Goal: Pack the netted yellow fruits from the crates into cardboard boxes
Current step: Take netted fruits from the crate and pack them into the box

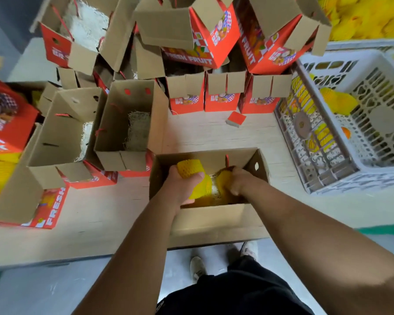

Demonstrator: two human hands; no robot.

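Both hands' fingers curl around foam-netted yellow fruits (192, 178) inside a plain cardboard box (210, 214).

"FRESH FRUIT" on a stacked red box (191, 57); "FRESH" on the near-left box (52, 208).

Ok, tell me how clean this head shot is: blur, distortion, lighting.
Head view: strong wide-angle bending, so the stacked red boxes at the top lean outward; soft overall, with smeared box print and a blurred white crate; the light is even and shadows are faint; the left hand and right hand, both gripping netted fruits in the open box, stay readable.
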